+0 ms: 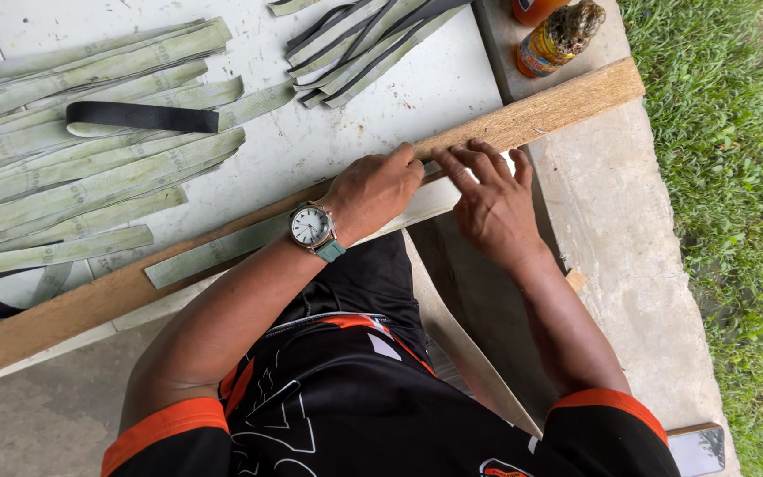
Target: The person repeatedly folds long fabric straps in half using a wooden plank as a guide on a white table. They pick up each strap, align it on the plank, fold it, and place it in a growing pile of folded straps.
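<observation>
two hands (373,190), one wristwatch (313,228), one wooden plank (532,110), two bottles (558,37), many pale green strips (90,177)

A pile of green strips (72,168), a black strip (143,116), two bottles (558,35) and grass (735,177) lie around.

left arm: bare forearm runs from the lower left of the frame up toward the centre, elbow bent, wrist just left of the middle.
left hand (374,190): at the centre of the frame, back of the hand up, fingers curled under and pointing to the upper right, knuckles raised, pressing down.
right arm: bare forearm rises from the lower right of the frame, leaning up and to the left.
right hand (492,201): just right of centre, palm down, fingers (474,159) spread and stretched toward the upper left, laid flat.
spacing: the two hands lie just beside each other, fingertips nearly meeting above centre.
</observation>
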